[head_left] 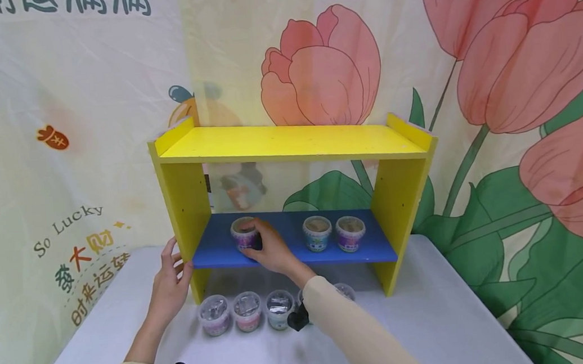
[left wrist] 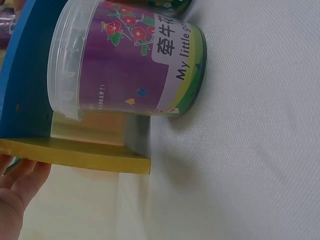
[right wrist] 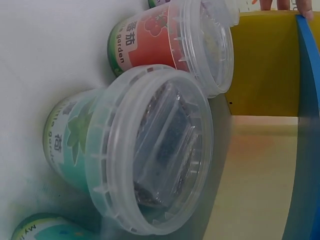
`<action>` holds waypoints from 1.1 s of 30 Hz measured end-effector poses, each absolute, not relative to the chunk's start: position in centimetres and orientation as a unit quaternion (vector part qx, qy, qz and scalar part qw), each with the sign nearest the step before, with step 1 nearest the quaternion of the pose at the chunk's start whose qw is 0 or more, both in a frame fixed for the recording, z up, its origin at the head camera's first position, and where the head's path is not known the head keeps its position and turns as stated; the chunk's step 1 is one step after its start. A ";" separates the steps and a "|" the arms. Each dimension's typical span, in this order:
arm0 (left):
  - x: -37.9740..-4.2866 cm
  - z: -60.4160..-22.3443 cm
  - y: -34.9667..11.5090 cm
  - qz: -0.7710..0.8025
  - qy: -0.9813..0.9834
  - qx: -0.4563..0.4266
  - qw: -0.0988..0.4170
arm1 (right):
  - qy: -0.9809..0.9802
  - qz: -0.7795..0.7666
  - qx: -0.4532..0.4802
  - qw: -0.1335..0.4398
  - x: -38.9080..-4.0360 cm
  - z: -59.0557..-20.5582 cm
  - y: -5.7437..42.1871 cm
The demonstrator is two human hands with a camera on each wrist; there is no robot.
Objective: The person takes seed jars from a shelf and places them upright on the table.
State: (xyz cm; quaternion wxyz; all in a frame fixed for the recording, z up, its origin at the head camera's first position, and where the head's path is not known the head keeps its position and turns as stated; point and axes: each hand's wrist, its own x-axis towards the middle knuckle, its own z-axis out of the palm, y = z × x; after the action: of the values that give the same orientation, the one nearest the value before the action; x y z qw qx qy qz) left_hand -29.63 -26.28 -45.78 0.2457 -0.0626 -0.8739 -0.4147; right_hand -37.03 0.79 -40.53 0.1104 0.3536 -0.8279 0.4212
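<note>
On the left part of the blue shelf board [head_left: 296,255], my right hand [head_left: 271,248] grips a small purple-labelled plastic tub [head_left: 245,239] between thumb and fingers. The tub stands upright, its right side partly covered by the hand. My left hand [head_left: 170,278] holds the yellow left side panel [head_left: 184,212], fingers against the outer face and thumb over the front edge. Two more tubs sit farther right on that board: one blue-labelled [head_left: 318,234], one purple-labelled [head_left: 350,234].
Several clear-lidded tubs line the white tablecloth before the rack, including a purple one [left wrist: 125,60], a red one [right wrist: 155,37] and a teal one [right wrist: 75,135]. My right forearm hides part of this row. A yellow top board [head_left: 289,142] spans above; a tulip-printed cloth [head_left: 324,72] hangs behind.
</note>
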 end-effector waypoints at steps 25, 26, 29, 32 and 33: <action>-29.7 -45.8 -26.2 -0.415 -0.875 -0.058 0.242 | -0.827 0.420 0.364 0.088 -34.5 -40.5 3.8; -29.6 -45.8 -26.2 -0.415 -0.875 -0.058 0.241 | -0.826 0.421 0.364 0.087 -34.4 -40.6 3.9; -29.6 -45.7 -26.2 -0.415 -0.875 -0.061 0.243 | -0.824 0.427 0.364 0.083 -34.0 -40.6 4.3; -29.6 -45.8 -26.2 -0.416 -0.874 -0.062 0.244 | -0.821 0.432 0.366 0.081 -33.6 -40.6 4.8; -29.6 -45.9 -26.2 -0.415 -0.874 -0.063 0.245 | -0.820 0.431 0.366 0.082 -33.5 -40.7 4.9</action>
State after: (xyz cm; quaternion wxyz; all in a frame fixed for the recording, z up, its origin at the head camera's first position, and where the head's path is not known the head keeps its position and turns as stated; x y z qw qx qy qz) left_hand -29.63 -26.21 -45.86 0.2445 -0.0626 -0.8739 -0.4155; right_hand -33.53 4.93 -40.68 0.0816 0.3665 -0.8204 0.4312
